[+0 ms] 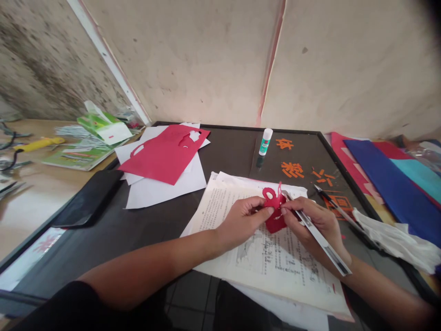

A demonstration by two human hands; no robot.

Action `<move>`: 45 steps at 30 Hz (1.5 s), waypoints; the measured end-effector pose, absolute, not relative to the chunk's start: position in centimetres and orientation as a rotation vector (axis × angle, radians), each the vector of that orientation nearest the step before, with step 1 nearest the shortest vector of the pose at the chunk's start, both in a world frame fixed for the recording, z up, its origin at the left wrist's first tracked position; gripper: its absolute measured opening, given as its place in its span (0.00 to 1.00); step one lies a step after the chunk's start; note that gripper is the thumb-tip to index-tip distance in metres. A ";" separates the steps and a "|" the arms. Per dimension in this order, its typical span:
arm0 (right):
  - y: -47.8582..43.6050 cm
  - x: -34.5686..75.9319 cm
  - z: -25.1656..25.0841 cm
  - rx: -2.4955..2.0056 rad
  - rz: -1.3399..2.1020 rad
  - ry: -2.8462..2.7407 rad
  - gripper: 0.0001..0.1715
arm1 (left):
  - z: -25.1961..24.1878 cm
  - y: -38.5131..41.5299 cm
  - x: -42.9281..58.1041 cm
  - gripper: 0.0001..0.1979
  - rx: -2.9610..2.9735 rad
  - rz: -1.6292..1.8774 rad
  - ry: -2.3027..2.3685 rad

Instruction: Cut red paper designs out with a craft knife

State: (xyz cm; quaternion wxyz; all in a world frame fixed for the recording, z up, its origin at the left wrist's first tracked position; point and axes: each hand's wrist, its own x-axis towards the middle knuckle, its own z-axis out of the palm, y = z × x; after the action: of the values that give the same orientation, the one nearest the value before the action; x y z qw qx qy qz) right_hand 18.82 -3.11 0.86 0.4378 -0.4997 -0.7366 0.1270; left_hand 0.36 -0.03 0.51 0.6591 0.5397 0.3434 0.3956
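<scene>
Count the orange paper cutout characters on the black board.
4: the top character beside the glue stick, the larger character below it, the strip character to its right, the boxed character by the right hand. Others may be hidden.

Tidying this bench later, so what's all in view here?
board: 1, black, centre
printed booklet: 1, white, centre
red cutout: 1, red, between hands
craft knife: 1, silver, right hand
pen: 1, black, right of hands
glue stick: 1, white-green, far edge
orange cutouts: several, orange, far right
red sheet: 1, red, left
white sheets: several, white, under red sheet
phone: 1, black, left edge
blue paper: 1, blue, right
white cloth: 1, white, right
green box: 1, green-white, left bench
left hand: 1, bare, on cutout
right hand: 1, bare, gripping knife
</scene>
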 end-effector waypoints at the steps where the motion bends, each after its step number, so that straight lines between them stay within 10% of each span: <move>1: -3.2 18.8 0.9 -1.270 0.346 -1.820 0.04 | 0.4 0.1 0.4 0.09 1.148 0.899 0.767; 32: -2.6 18.8 -0.5 -1.325 1.077 -1.358 0.12 | 0.0 1.1 0.4 0.18 0.801 0.857 0.695; 45: -2.5 19.5 0.9 -1.111 -0.193 -2.016 0.08 | 0.0 0.3 0.4 0.13 1.013 0.942 0.712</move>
State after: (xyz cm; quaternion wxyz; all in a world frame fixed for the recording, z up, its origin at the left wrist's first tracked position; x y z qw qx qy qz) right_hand 19.50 -2.49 0.92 0.4040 -0.4401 -0.7983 -0.0766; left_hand 0.44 0.27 0.02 0.7125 0.4568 0.3213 0.4248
